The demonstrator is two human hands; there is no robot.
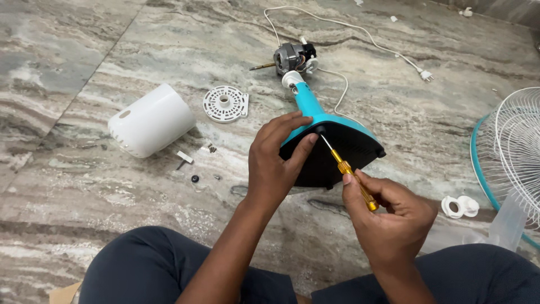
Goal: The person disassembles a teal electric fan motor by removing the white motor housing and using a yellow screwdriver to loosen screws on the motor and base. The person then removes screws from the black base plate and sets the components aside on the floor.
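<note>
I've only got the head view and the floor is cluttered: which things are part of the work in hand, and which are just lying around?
In hand:
left hand steadying the teal fan base
right hand holding the yellow screwdriver, tip at the base's edge

Lying about:
white motor cover
round vented plate
small screws
fan grille
white nuts

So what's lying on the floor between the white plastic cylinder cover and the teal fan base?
In the head view, between the white plastic cylinder cover and teal fan base lie a round white vented disc and small loose screws.
</note>
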